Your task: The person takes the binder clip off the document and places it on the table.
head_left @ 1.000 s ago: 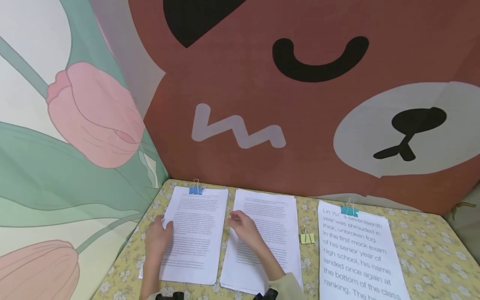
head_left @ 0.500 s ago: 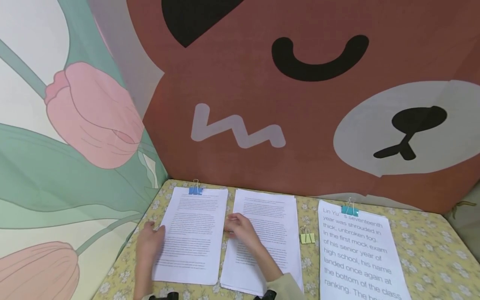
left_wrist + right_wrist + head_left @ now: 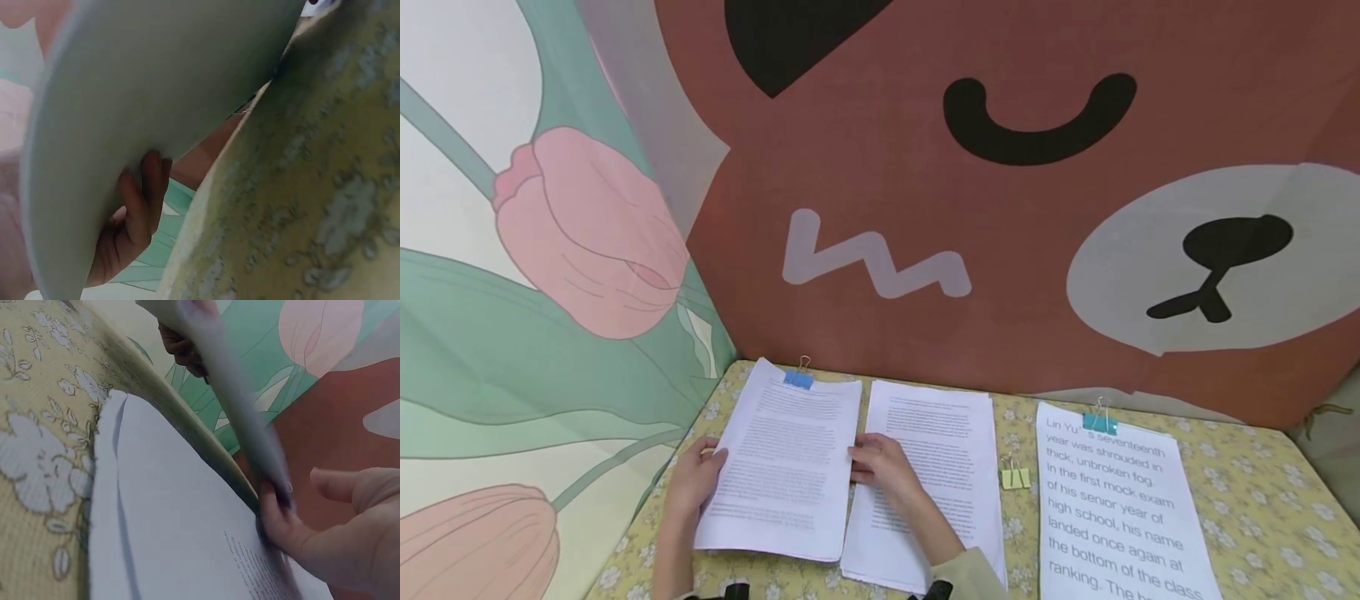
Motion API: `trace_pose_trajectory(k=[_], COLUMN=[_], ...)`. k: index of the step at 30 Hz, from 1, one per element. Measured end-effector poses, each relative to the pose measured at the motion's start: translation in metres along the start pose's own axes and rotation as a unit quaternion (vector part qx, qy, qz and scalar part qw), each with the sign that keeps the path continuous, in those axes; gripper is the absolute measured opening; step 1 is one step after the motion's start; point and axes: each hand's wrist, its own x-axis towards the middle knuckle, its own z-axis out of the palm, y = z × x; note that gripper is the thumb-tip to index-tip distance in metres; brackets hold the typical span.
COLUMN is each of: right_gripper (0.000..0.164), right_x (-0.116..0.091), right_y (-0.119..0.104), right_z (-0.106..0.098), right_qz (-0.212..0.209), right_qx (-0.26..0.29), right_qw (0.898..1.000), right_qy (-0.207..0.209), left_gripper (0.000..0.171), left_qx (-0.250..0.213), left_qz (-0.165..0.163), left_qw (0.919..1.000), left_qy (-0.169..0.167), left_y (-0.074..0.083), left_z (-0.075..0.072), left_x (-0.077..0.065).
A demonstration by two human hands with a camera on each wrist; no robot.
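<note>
A stack of printed sheets [image 3: 782, 467] with a blue binder clip [image 3: 798, 380] on its top edge is raised a little off the table. My left hand [image 3: 692, 479] grips its left edge, thumb on top; curled fingers [image 3: 139, 209] show under the stack in the left wrist view. At the stack's right edge my right hand [image 3: 887, 467] holds on, and in the right wrist view one digit stands off above the paper [image 3: 334, 481]. Just below the right hand lies a second, unclipped stack of printed sheets [image 3: 940, 433], its edges slightly uneven.
A loose yellow binder clip [image 3: 1016, 477] lies right of the second stack. Farther right is a large-print stack [image 3: 1112, 508] with a teal binder clip [image 3: 1100, 422]. Beneath everything is a yellow floral tablecloth [image 3: 1270, 492]; a bear-patterned hanging [image 3: 880, 167] rises behind the table.
My left hand has moved left and down to the clipped stack's left edge and taken hold. The stack has come up off the table and tilted. My right hand has shifted slightly onto its right edge.
</note>
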Motion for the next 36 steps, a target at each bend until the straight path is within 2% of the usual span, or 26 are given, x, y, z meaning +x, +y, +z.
trace_pose_trajectory(k=[5, 7, 11, 13, 17, 22, 28, 36], right_gripper=[0.047, 0.049, 0.053, 0.054, 0.053, 0.051, 0.049, 0.055], right_x=[-0.003, -0.005, -0.007, -0.01, -0.016, -0.028, -0.048, -0.074], right_y=[-0.004, -0.008, -0.019, -0.026, -0.043, -0.064, -0.079, -0.085], right_z=[-0.002, -0.003, -0.011, -0.018, -0.035, -0.055, -0.087, -0.134], right_qz=[0.0, -0.002, -0.017, -0.029, -0.047, -0.054, -0.063, -0.067], right_qx=[0.02, 0.029, 0.036, 0.032, 0.003, -0.038, -0.055, -0.084], right_qw=[0.999, 0.999, 0.999, 0.999, 0.998, 0.996, 0.992, 0.989], right_qy=[-0.027, -0.025, -0.004, 0.009, 0.036, 0.063, 0.092, 0.103], left_gripper=[0.026, 0.023, 0.02, 0.02, 0.019, 0.018, 0.025, 0.057], left_qx=[-0.057, -0.073, -0.093, -0.103, -0.128, -0.139, -0.153, -0.177], left_qz=[0.007, 0.016, 0.038, 0.049, 0.073, 0.095, 0.085, 0.117], left_qw=[0.998, 0.9967, 0.9943, 0.9922, 0.9851, 0.979, 0.9706, 0.9433], left_qy=[-0.026, -0.031, -0.036, -0.05, -0.088, -0.115, -0.166, -0.256], left_y=[0.01, 0.016, 0.029, 0.037, 0.05, 0.064, 0.078, 0.088], left_z=[0.0, -0.001, 0.002, 0.006, 0.017, 0.032, 0.063, 0.116], left_x=[-0.005, -0.008, -0.016, -0.02, -0.028, -0.038, -0.048, -0.053])
